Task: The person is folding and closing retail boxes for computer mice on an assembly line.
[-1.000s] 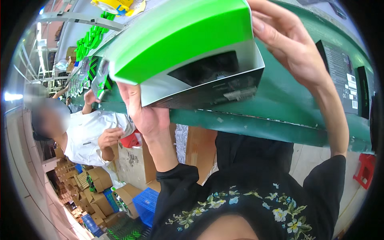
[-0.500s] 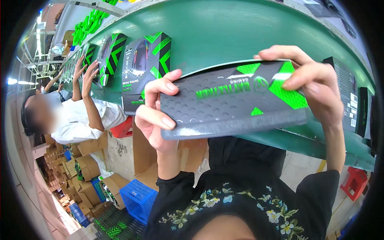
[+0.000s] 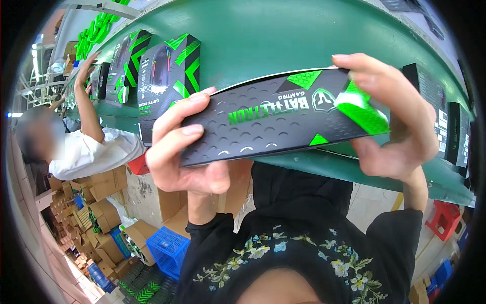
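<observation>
Bright light, fisheye-bent edges, black corners

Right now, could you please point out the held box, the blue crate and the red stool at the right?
Black-and-green box [image 3: 268,119]: head view, middle of its printed side.
Blue plastic crate [image 3: 170,261]: head view, its side wall.
Red plastic stool [image 3: 446,209]: head view, its upper part.

We see a green table [image 3: 263,45] with a black-and-green box [image 3: 164,83] on it. Left of that box we find a similar box [image 3: 126,68], then a small dark box [image 3: 101,81]; well to its right lie two dark cartons [image 3: 431,96], side by side.
</observation>
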Demonstrator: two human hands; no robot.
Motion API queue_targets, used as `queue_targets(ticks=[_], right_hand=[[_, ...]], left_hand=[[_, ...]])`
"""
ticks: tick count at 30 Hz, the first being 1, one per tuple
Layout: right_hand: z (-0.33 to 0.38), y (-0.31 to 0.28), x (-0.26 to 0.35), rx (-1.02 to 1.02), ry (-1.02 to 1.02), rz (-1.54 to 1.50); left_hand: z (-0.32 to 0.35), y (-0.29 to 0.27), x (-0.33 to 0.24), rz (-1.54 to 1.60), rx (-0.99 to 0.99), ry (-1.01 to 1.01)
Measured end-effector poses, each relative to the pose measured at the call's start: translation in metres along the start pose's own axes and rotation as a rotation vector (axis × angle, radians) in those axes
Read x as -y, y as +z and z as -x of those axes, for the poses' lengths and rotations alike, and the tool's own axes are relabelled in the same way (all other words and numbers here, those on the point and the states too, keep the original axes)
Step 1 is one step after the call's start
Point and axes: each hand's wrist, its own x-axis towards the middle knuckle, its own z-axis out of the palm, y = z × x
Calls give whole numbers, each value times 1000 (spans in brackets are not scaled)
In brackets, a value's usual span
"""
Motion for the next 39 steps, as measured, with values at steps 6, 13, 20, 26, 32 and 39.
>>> queue_targets(ticks=[6, 13, 20, 26, 32, 39], right_hand=[[1, 25, 10, -104, 169, -97], [26, 16, -2, -67, 272, -533], [23, 32, 6, -349, 435, -615], [-5, 30, 0, -173, 302, 9], [8, -72, -16, -60, 834, 126], [-11, -37, -37, 52, 377, 437]], left_hand=[[4, 28, -32, -77, -176, -325], [19, 18, -22, 770, -263, -519], [15, 16, -16, 456, -143, -495], [-3, 53, -8, 36, -231, -255], [-14, -27, 6, -189, -43, -434], [63, -190, 61, -482, 27, -924]])
